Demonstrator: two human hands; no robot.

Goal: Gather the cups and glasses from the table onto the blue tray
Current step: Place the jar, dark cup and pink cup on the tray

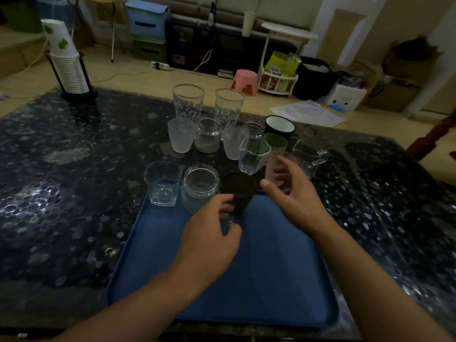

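Observation:
A blue tray [246, 280] lies at the table's near edge. Along its far rim stand a square clear glass [162, 183], a clear jar [199, 188] and a dark cup [238, 186]. My left hand [209, 233] is open, its fingertips against the dark cup's base. My right hand [291, 193] is open with fingers spread just in front of a pink cup [276, 166]. Past the tray stand a wavy clear glass [253, 156], a green cup [274, 143], a black mug [280, 125], a handled glass mug [309, 156], two frosted cups [180, 138], small jars and two tall flowered glasses [188, 102].
A stack of paper cups in a black holder [67, 65] stands at the table's back left corner. The dark speckled table [74, 193] stretches left and right of the tray. A wooden chair [434, 134] is at the right edge. A pink stool [245, 81] sits on the floor beyond.

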